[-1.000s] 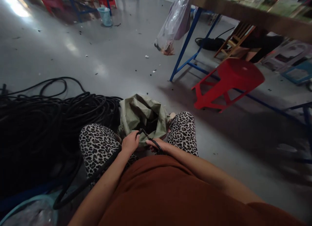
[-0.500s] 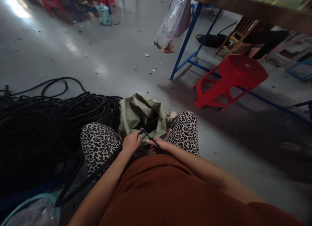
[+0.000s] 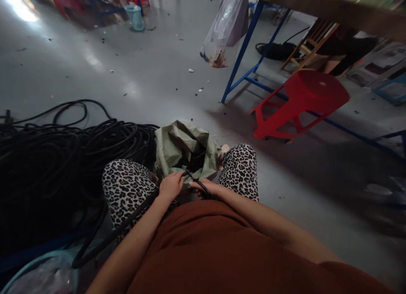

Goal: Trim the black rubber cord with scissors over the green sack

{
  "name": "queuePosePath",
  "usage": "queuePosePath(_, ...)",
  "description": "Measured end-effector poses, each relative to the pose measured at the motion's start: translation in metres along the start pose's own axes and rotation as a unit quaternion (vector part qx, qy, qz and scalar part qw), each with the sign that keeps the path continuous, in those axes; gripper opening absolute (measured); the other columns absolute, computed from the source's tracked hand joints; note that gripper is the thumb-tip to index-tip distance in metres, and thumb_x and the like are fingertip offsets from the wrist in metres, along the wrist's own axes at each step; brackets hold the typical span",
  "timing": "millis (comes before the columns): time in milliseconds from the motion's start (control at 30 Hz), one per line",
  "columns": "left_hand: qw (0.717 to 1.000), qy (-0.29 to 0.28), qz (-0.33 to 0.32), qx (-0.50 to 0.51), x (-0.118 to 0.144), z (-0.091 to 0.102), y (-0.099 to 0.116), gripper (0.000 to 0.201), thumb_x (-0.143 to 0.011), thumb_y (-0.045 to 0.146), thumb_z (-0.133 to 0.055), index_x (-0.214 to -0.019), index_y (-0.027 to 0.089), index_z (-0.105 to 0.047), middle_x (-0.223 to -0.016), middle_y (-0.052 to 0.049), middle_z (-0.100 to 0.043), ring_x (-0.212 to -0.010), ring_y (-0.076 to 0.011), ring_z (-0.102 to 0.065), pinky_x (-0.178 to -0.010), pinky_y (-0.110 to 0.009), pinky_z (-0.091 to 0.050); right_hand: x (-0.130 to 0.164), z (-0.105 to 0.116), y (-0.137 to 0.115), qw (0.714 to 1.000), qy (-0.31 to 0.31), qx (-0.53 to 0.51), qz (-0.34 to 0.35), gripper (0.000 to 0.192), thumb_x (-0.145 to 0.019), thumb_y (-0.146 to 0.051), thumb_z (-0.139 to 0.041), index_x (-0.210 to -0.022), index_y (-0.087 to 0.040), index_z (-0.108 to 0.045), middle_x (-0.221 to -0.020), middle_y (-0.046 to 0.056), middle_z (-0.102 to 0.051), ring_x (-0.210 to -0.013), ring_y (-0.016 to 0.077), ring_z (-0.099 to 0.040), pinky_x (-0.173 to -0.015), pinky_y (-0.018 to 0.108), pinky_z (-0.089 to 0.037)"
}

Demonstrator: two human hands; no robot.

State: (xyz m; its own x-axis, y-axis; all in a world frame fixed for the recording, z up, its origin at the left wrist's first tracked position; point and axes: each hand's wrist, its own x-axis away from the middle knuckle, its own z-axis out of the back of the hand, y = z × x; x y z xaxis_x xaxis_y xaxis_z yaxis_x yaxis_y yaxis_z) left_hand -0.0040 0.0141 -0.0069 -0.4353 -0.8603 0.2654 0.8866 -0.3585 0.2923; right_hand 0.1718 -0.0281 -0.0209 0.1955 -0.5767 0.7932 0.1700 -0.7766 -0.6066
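Close together, left hand and right hand, each closed around the black cable, no readable writing.

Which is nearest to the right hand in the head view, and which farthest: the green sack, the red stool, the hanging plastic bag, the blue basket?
From the right hand:
1. Green sack, just beyond the hand, between the knees.
2. Red stool, off to the right on the floor.
3. Hanging plastic bag, farther ahead, by the blue table leg.
4. Blue basket, far across the floor, top left.
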Motion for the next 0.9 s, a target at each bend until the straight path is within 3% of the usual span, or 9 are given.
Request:
queuePosePath(267, 1.0, 0.006, -0.01, -0.004, 0.0, 0.001, 0.001, 0.035, -0.091, 0.032, -0.04, -0.12, 0.027, -0.059, -0.105, -0.006, -0.067, -0.093, -0.0198, -0.061, -0.077, -0.03, -0.046, 0.002, 0.001, -0.004, 0.999, -0.004, 0.044, -0.016, 0.04, -0.082, -0.049, -0.063, -0.085, -0.009, -0.064, -0.064, 0.001, -0.056, -0.049, 0.0079, -0.051, -0.045, 0.017, -0.04)
queuePosePath(900, 1.0, -0.008, 0.015, -0.012, -0.002, 0.005, 0.003, 0.035, -0.091, 0.033, -0.04, -0.12, 0.025, -0.059, -0.106, -0.007, -0.066, -0.093, -0.0198, -0.062, -0.078, -0.029, -0.045, -0.01, 0.003, 0.008, 1.0, -0.012, -0.006, 0.0, 0.043, -0.081, -0.053, -0.063, -0.082, -0.01, -0.061, -0.065, 0.001, -0.058, -0.049, 0.0075, -0.053, -0.044, 0.015, -0.042)
